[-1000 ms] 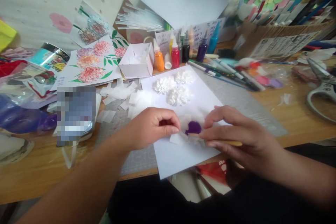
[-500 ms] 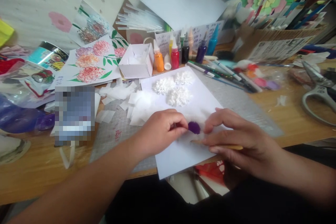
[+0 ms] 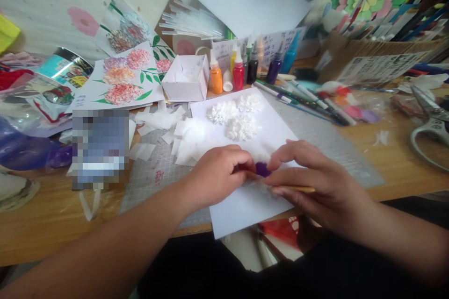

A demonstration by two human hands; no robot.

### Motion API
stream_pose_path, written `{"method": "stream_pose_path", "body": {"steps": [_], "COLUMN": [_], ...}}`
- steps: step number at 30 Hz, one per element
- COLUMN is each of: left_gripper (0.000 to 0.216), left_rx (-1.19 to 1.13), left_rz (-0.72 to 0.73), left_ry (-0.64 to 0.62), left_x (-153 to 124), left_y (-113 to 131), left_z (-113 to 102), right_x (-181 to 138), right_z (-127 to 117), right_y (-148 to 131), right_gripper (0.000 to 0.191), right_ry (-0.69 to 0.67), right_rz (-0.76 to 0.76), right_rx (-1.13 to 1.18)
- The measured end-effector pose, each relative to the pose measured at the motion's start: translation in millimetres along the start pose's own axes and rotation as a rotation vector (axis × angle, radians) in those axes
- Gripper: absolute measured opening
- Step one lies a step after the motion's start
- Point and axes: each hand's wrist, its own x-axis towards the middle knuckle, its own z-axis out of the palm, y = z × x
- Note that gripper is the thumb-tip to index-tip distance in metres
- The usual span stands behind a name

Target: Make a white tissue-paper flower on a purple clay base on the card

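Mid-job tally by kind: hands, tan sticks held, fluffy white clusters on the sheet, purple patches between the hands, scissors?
Hands: 2 (left hand, right hand)
Tan stick: 1
Fluffy white clusters: 3
Purple patch, partly hidden: 1
Scissors: 1
Total: 8

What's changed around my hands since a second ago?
Your left hand has moved right, toward your right hand, now partly hiding the dark purple patch. Your right hand kept hold of the thin yellowish wooden stick. The three ruffled white paper flowers stayed put.
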Motion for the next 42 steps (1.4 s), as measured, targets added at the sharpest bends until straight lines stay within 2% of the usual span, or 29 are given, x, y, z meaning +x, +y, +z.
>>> {"method": "stream_pose_path", "body": {"steps": [9, 14, 19, 24, 28, 30, 33, 35, 37, 42], "left_gripper": [0.008, 0.011, 0.014, 0.021, 0.020, 0.016, 0.011, 0.010, 0.014, 0.027], "left_rx": [-0.013, 0.038, 0.091, 0.110, 0.086, 0.129, 0.341, 0.472, 0.523, 0.500], "left_rz": [0.038, 0.083, 0.135, 0.172, 0.252, 0.203, -0.063, -0.213, -0.265, -0.214], "left_ry": [-0.021, -0.059, -0.127, -0.211, -0.300, -0.235, 0.063, 0.165, 0.145, 0.096], "left_x": [-1, -2, -5, -9, -14, -17, -20, -22, -22, -19], "left_y": [0, 0, 1, 2, 0, -5, -19, -29, -34, -33], "left_z": [-4, -7, -11, -17, -33, -47, -67, -76, -78, -72], "right_x": [-5, -7, -7, -4, -4, -6, -8, -9, -9, -11], "right_z": [-5, -3, -7, -12, -6, -3, -2, -3, -4, -4], "right_y": [-4, -8, -6, -4, -1, 0, 0, 0, 1, 6], "right_gripper": [0.020, 0.017, 0.018, 0.015, 0.017, 0.017, 0.019, 0.021, 0.022, 0.024], "right_ry": [-0.139, -0.143, -0.136, -0.001, -0.019, -0.049, -0.088, -0.102, -0.109, -0.123], "right_rz": [-0.043, -0.119, -0.086, -0.036, -0.001, 0.008, 0.003, -0.007, -0.023, -0.083], "right_rx": [-0.164, -0.270, -0.186, -0.081, -0.048, -0.038, -0.044, -0.064, -0.091, -0.155]}}
